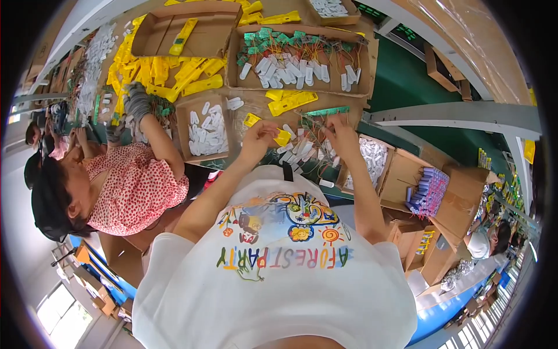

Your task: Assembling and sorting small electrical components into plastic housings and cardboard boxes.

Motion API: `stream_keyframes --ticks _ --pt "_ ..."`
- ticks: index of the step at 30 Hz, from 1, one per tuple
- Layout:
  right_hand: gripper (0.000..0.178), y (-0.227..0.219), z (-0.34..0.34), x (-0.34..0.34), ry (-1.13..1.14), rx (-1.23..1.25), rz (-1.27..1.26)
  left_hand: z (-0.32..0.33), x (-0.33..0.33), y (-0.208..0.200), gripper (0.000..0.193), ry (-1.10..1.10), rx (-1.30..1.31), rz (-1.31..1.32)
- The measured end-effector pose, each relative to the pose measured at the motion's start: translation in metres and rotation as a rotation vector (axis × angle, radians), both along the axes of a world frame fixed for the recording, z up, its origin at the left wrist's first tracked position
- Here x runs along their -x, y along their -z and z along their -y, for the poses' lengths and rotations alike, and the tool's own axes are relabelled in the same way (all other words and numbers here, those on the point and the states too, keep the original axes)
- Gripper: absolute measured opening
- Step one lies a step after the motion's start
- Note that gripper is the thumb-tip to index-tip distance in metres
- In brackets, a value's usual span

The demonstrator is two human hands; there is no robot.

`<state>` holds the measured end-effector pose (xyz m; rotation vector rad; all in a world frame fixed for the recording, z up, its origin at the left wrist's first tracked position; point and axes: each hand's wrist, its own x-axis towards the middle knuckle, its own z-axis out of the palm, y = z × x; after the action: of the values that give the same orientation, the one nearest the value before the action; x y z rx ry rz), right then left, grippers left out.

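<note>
Left hand (261,141) pinches a yellow casing (283,138), grip narrow; right hand (342,134) curls its fingers by the green strip (331,110); what that grip holds, I can't tell.

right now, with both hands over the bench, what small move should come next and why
Probably steady the yellow casing with the left hand and bring the right hand closer: the left is at the casing, while the right sits apart, below the green strip in the picture. Whether the right grips anything is unclear.
</note>
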<state>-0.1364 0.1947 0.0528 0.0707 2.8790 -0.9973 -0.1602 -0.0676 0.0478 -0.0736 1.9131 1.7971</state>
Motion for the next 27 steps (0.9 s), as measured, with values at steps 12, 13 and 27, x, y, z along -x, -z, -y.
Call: stream_keyframes --ticks 12,13,27 --pt "0.028 -0.143 0.031 -0.016 -0.031 0.521 -0.28 -0.004 0.015 -0.149 0.029 0.197 0.071 -0.921" --pt "0.028 -0.144 0.029 -0.017 -0.033 0.522 -0.287 -0.002 0.01 -0.148 0.029 0.125 0.018 -0.847" --pt "0.02 -0.146 0.01 -0.018 -0.275 0.551 -0.192 -0.001 0.013 -0.161 0.015 0.103 -0.164 -0.613"
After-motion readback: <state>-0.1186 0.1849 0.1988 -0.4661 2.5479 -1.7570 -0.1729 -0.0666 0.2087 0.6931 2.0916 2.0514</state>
